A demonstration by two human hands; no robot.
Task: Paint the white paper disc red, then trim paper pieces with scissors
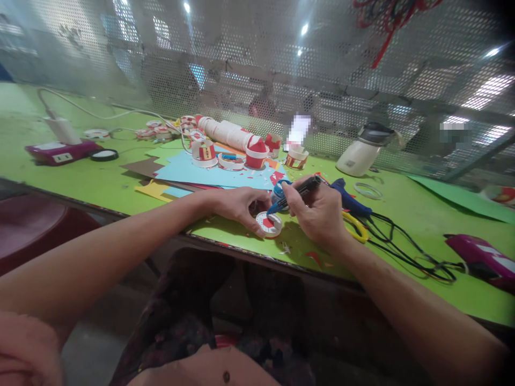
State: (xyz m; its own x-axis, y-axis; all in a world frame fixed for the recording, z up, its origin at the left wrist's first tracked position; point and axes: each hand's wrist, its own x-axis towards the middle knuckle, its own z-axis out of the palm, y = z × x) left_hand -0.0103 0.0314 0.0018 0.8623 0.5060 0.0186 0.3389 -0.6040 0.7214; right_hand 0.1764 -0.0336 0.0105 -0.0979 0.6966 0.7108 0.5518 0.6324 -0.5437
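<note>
My left hand [240, 206] pinches a small red and white paper ring [269, 224] that rests on the green table [100, 185] near its front edge. My right hand [317, 212] is closed round a dark pen-like tool [295, 193] with a blue tip, and the tip points down at the ring. Both hands meet over the ring. Just behind the right hand lie a blue glue gun [348, 198] and yellow-handled scissors [356, 228].
Coloured paper sheets [209, 171] with several red and white paper cups and rings [256, 151] lie behind my hands. A power strip [60, 150] sits far left, a white container [362, 153] at the back right, black cables [406, 246] and a magenta object [480, 260] on the right.
</note>
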